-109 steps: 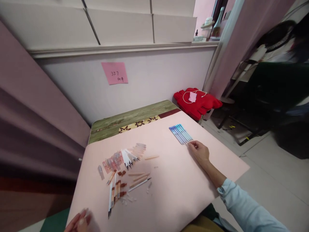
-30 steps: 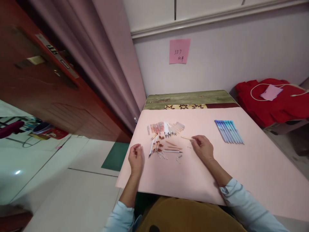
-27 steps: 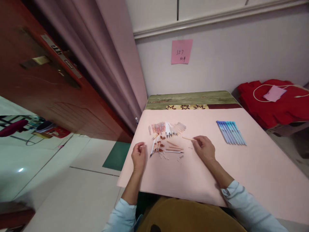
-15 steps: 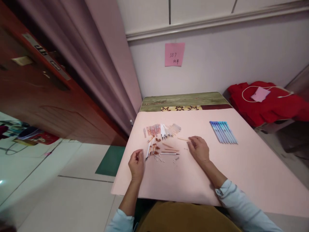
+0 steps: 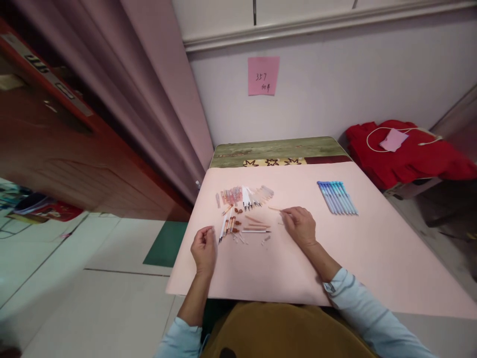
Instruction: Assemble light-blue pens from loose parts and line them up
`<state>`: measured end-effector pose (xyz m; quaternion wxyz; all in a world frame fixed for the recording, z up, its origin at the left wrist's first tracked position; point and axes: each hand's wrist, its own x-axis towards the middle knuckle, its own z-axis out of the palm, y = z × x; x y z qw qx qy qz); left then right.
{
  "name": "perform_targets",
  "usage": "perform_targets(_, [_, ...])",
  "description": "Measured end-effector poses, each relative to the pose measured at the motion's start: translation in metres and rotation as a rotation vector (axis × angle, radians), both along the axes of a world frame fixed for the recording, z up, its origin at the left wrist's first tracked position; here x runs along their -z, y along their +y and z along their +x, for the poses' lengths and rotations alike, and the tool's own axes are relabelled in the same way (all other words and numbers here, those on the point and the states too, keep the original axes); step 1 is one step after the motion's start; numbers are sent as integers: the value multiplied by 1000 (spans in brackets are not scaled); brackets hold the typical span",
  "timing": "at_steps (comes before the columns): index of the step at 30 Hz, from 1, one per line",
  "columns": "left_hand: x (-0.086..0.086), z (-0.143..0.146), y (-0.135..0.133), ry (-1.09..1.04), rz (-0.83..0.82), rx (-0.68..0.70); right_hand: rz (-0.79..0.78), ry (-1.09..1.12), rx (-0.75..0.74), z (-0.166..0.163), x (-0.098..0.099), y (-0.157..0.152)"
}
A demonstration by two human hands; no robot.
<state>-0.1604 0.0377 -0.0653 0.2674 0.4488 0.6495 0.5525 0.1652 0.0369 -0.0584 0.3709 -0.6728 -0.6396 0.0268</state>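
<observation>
My right hand [image 5: 300, 226] pinches the end of a slim peach-coloured pen barrel [image 5: 275, 208], which points left over the table. My left hand [image 5: 204, 248] is closed, thumb and fingertips together, at the left side; whether anything small is in it is hidden. Just right of it lie white pen refills with dark tips [image 5: 223, 227] and several brown-and-cream pen parts [image 5: 230, 225], with small brown caps [image 5: 237, 223] beside them. Between my hands are loose peach barrels [image 5: 257, 226], one white refill [image 5: 256, 231] and small clear pieces [image 5: 265, 239].
Behind these lie rows of reddish clear tubes [image 5: 231, 195], a fan of white refills [image 5: 249, 198] and clear tubes [image 5: 265, 193]. A row of blue-purple pens [image 5: 337, 198] is at the right of the pink-covered table [image 5: 261, 278]. Red cloth [image 5: 402, 159] lies beyond the right edge.
The whole view has shifted slightly, so everything sits a little left and higher. Both hands keep nearly the same pose, the right one still holding the barrel.
</observation>
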Motion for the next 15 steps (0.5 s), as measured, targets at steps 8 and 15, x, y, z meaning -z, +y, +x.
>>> perform_targets(8, [-18, -2, 36, 227, -80, 58, 10, 108, 63, 3, 5, 1])
perform_targets(15, [-37, 13, 64, 317, -51, 96, -11, 32, 83, 4, 8, 3])
